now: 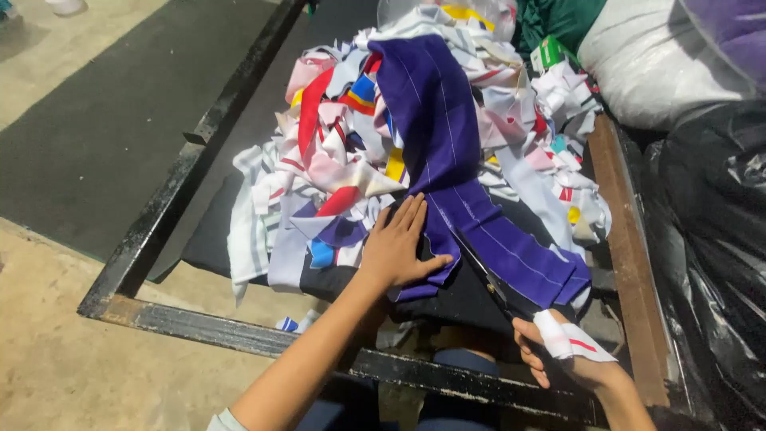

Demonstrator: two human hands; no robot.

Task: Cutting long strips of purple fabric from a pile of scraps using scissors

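Lying long from the pile of scraps [335, 152] toward the person, the purple cloth [447, 160] has the flat open left hand [396, 243] on it, while the right hand [558, 351] grips black scissors [487, 279] at its edge.

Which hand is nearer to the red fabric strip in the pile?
Left. The left hand lies flat just below-right of the red fabric strip; the right hand, holding scissors, is farther away.

A garment-cutting or textile-scrap workshop — rough and workaday. The landmark is a worn black metal frame [183, 172] bounding a low worktable; inside it lies a heap of mixed fabric offcuts [415, 152]. Left of the frame runs bare concrete floor [72, 375] — to its right, stuffed black plastic sacks [710, 239].
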